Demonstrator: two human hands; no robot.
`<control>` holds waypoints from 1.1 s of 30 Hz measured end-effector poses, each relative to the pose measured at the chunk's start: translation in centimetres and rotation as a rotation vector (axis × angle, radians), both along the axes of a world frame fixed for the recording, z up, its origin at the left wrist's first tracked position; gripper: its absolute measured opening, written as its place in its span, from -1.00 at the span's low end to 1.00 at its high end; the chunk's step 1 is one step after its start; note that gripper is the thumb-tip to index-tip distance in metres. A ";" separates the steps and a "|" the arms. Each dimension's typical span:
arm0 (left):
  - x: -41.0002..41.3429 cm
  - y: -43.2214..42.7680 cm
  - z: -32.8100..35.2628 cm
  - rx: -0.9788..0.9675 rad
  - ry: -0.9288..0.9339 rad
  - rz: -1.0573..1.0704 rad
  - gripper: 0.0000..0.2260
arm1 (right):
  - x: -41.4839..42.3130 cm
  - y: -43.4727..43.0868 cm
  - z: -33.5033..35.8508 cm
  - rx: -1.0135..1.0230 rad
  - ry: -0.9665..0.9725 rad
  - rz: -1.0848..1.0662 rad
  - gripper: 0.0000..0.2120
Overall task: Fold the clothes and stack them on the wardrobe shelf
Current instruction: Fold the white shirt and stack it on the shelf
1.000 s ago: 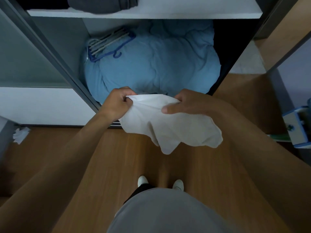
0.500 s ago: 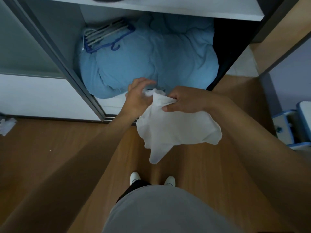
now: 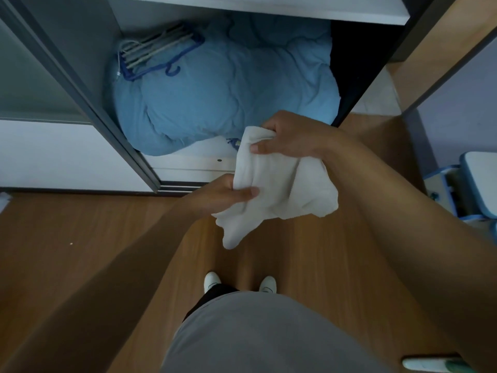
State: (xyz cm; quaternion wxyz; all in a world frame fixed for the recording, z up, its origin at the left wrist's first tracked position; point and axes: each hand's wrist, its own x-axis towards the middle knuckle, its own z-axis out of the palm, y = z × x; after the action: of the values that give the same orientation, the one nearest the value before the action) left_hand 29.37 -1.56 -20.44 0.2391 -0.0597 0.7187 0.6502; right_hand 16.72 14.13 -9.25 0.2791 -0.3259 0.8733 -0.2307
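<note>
1. The grip of the right hand (image 3: 293,135) is closed on the upper end of the white garment (image 3: 282,184). The thumb is laid across the front of the cloth and the fingers are curled round behind it.
2. The grip of the left hand (image 3: 217,196) is closed on the same garment, lower down and to the left. The thumb is pressed on the front of the cloth, and the fingers are hidden beneath it.
3. The garment is held bunched in the air between the two hands, in front of the open wardrobe and above the wooden floor (image 3: 80,224). A narrow tip is left hanging below the left hand, and a wider fold is draped to the right under the right forearm.
4. Beyond the hands, a light-blue duvet (image 3: 228,84) is seen stuffed into the lower compartment of the wardrobe, under the white shelf (image 3: 269,9) at the far edge of the view.
5. A bundle of hangers (image 3: 158,52), some blue and some pale, is laid on the far left part of the duvet.
6. The compartment is bounded on the left by the grey frame of a sliding door (image 3: 80,90).
7. Nearer than the garment, two white shoes (image 3: 212,281) are seen on the floor, partly covered by a grey top (image 3: 255,332).
8. At the right edge a blue and white object (image 3: 476,184) is seen; what it is cannot be told.
</note>
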 end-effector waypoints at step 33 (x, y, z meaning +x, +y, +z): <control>-0.1 -2.3 0.9 0.067 -0.124 0.459 -0.73 | 1.3 5.6 -9.1 -0.622 -0.516 -0.912 -0.89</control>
State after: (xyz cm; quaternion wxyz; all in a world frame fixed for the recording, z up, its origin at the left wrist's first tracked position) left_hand 29.24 -3.88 -19.53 0.1304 -0.2532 0.6482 0.7062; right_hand 18.01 19.78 -18.31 0.2464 0.0811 0.7210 -0.6426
